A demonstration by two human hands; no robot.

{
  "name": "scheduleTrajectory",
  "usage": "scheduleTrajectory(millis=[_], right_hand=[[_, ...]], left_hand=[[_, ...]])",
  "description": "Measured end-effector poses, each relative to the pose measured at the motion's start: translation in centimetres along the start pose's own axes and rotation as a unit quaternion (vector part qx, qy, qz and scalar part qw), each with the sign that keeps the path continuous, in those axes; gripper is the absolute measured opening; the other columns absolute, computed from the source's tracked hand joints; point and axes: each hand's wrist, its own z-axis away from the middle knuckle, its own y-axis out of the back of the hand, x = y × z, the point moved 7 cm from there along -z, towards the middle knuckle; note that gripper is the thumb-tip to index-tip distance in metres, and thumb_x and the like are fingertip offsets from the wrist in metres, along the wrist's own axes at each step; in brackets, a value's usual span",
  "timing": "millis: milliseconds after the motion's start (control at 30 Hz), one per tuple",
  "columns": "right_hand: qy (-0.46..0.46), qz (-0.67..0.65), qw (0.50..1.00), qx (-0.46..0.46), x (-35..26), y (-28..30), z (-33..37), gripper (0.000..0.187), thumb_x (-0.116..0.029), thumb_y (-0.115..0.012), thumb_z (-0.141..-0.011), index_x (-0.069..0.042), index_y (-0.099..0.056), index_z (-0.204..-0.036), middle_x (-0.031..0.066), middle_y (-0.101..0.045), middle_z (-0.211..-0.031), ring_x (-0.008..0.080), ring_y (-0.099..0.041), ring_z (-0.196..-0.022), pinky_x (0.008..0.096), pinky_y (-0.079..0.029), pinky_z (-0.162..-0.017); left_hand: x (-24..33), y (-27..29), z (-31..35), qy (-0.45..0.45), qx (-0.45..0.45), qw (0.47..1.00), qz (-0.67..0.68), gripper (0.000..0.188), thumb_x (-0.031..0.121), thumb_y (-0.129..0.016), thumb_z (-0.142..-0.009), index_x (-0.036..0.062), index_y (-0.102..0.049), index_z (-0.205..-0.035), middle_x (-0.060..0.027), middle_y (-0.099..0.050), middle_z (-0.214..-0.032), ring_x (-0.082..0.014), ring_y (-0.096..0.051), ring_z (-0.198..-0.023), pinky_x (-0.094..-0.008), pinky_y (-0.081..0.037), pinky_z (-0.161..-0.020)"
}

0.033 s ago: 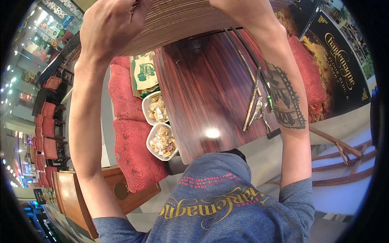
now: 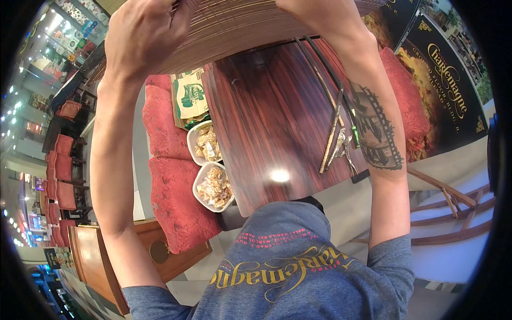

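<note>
A wide brown sheet or shade with fine light stripes (image 2: 229, 37) is held up above the table (image 2: 266, 122), running past the upper edge of the picture. At its left end, my left hand (image 2: 146, 34) is closed on it with curled fingers, partly cut off at the top. My right hand (image 2: 314, 13) is raised against its right part; the fingers are out of view. Below my right forearm, long thin dark and tan rods (image 2: 332, 133) lie on the table's right side. Beside them lie a silver metal tool (image 2: 341, 144) and a slim green-and-black piece (image 2: 356, 134).
Two white bowls (image 2: 198, 205) with clumps of small brown and clear items stand at the table's left side, by red cushioned seats (image 2: 170, 186). Behind them is a paper bag (image 2: 189, 98) with green print. A black poster (image 2: 445, 85) stands at right, near wooden slats (image 2: 442, 194).
</note>
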Motion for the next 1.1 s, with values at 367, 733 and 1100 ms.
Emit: scheduleTrajectory(millis=[367,733,1100], right_hand=[[0.028,-0.023,0.998,0.047,1.5,-0.8,-2.1,0.012,-0.006,-0.07,-0.081,-0.001,-0.067,-0.092,0.0126,-0.067,-0.087,0.0307,-0.062,-0.083,0.0391,-0.049,-0.078],[0.085,0.11,0.976,0.168,-0.2,-0.2,0.4,0.024,-0.011,-0.072,-0.077,-0.011,-0.074,-0.101,-0.0011,-0.06,-0.101,0.0163,-0.053,-0.095,0.0366,-0.036,-0.089],[0.08,0.199,0.965,0.15,0.2,-1.2,2.1,0.031,-0.014,-0.065,-0.08,-0.012,-0.073,-0.109,0.0021,-0.06,-0.113,0.0186,-0.054,-0.105,0.0404,-0.036,-0.094]], left_hand=[[-3.3,0.9,-3.5,0.302,-0.285,0.875,0.249,0.028,0.019,-0.061,-0.097,-0.005,-0.07,-0.107,-0.0043,-0.07,-0.083,-0.0107,-0.058,-0.07,-0.025,-0.046,-0.068],[-2.7,1.1,-5.6,0.289,-0.274,0.898,0.186,0.029,0.018,-0.059,-0.096,-0.0046,-0.071,-0.109,-0.0102,-0.073,-0.091,-0.0165,-0.063,-0.079,-0.0309,-0.049,-0.077],[-4.5,-0.8,-7.0,0.257,-0.274,0.906,0.195,0.03,0.017,-0.062,-0.091,-0.0043,-0.072,-0.109,-0.0122,-0.073,-0.091,-0.0187,-0.065,-0.081,-0.032,-0.05,-0.082]])
